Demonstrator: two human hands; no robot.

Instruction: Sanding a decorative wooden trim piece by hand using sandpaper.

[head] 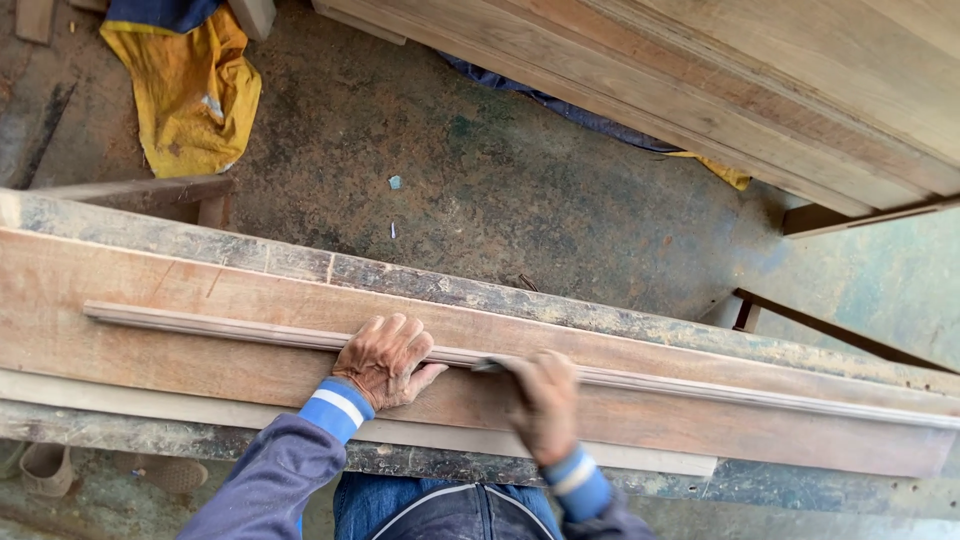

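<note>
A long thin moulded wooden strip (pixel 200 325) lies along a wide reddish plank (pixel 130 300) on a workbench. My left hand (pixel 385 358) presses flat on the strip near its middle, fingers spread. Just to the right, my right hand (pixel 540 400) is blurred and closed around a small dark grey piece, likely sandpaper (pixel 488 366), held against the strip. Both arms wear blue-grey sleeves with blue and white cuffs.
A weathered grey beam (pixel 600 318) runs behind the plank. Large stacked boards (pixel 780 90) fill the upper right. A yellow cloth (pixel 190 90) lies on the dirty concrete floor at the upper left. A sandal (pixel 45 468) sits at the lower left.
</note>
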